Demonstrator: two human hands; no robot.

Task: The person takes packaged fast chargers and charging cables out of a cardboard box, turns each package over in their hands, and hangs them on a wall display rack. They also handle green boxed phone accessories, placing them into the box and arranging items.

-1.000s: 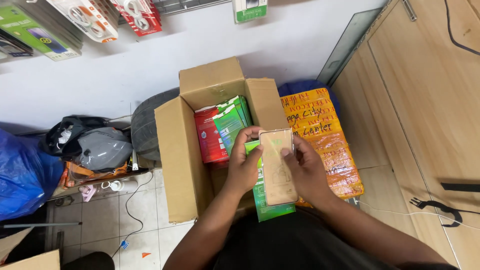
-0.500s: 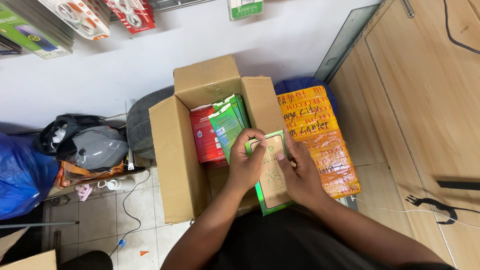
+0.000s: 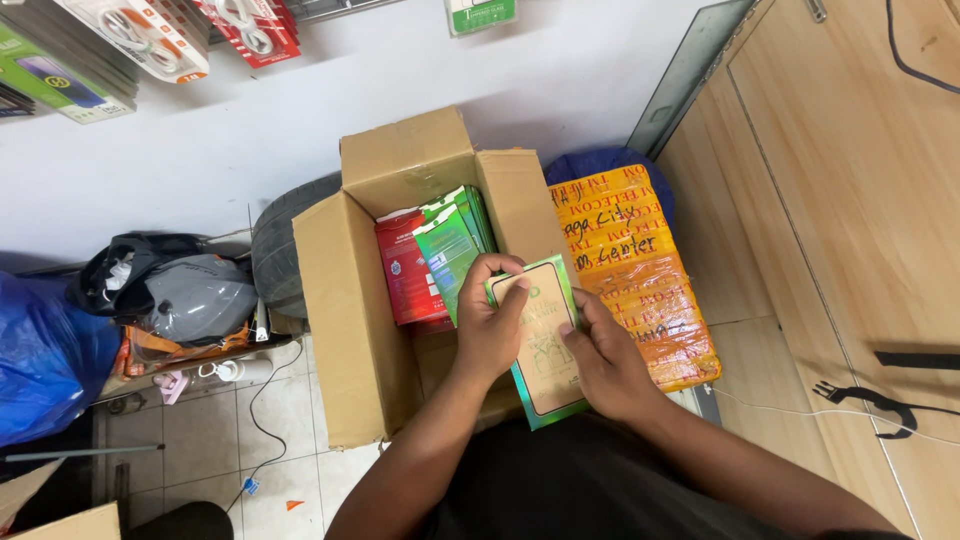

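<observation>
Flat green-edged packet (image 3: 545, 350), tan face up, held over open cardboard box (image 3: 400, 300). Box on tiled floor, against white wall; red and green packets (image 3: 435, 250) standing upright inside. Orange taped parcel (image 3: 635, 275) just right of box. Left hand (image 3: 490, 325) clamped on packet's left edge, fingers curled over top corner. Right hand (image 3: 605, 360) closed on packet's right edge, fingertips pressing its face.

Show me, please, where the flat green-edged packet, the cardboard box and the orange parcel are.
flat green-edged packet (image 3: 545, 355), head view, on its tan front face.
cardboard box (image 3: 345, 320), head view, on its left outer wall.
orange parcel (image 3: 640, 285), head view, on its taped top face.
</observation>
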